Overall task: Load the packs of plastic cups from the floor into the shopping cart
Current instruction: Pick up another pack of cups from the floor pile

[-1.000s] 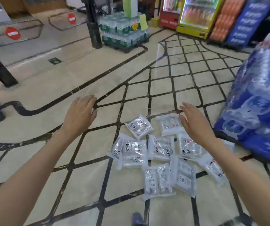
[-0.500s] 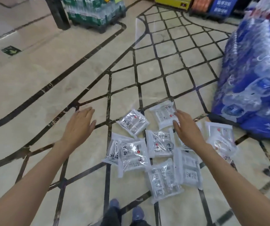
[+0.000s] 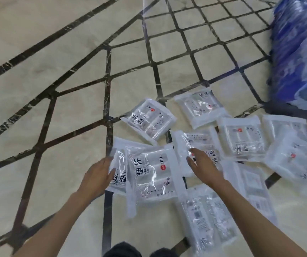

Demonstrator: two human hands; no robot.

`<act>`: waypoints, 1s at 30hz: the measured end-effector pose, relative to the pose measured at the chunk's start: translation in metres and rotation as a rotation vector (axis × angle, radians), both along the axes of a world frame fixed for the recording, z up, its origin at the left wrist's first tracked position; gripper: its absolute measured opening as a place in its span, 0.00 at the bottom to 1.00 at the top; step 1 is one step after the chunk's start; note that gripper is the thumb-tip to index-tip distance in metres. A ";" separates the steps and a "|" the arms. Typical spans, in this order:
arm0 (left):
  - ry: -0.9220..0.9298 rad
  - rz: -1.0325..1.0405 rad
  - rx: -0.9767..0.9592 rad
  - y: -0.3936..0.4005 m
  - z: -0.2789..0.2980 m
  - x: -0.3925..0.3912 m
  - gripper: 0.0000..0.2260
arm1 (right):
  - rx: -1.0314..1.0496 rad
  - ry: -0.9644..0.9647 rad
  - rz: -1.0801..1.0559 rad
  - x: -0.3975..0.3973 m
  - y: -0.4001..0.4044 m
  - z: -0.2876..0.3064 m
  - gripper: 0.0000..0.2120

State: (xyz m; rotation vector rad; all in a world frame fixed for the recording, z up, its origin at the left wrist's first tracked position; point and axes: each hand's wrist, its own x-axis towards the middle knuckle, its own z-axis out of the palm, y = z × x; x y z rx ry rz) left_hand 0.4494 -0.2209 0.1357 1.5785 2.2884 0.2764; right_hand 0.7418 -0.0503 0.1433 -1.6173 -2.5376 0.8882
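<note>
A person bends over packs of plastic cups scattered on the marble floor (image 3: 60, 52). Both hands are spread wide, and neither grip has closed on anything yet. The left hand (image 3: 97, 173) touches the left edge of the big centre pack (image 3: 152, 171); the right hand (image 3: 202, 167) hovers just right of it, over a neighbouring pack (image 3: 202, 143). The slick film looks likely to slide from a one-sided hold, dragging the overlapped pack along. Beyond the centre pack, more packs lie loose; no shopping cart is in sight.
</note>
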 end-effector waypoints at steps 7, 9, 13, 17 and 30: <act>-0.166 0.093 -0.101 0.006 -0.185 0.012 0.23 | -0.056 -0.006 -0.083 0.006 -0.002 -0.181 0.23; -0.206 0.114 -0.105 0.006 -0.214 0.017 0.23 | -0.084 0.010 -0.109 0.006 -0.007 -0.207 0.27; -0.320 0.121 -0.086 0.010 -0.229 0.032 0.21 | -0.164 0.088 -0.176 0.002 -0.016 -0.229 0.32; -0.473 0.199 -0.073 0.013 -0.216 0.041 0.22 | -0.180 0.139 -0.210 -0.003 -0.019 -0.224 0.17; -0.723 0.500 0.035 0.048 -0.174 0.064 0.36 | -0.244 0.349 -0.432 -0.015 -0.015 -0.214 0.12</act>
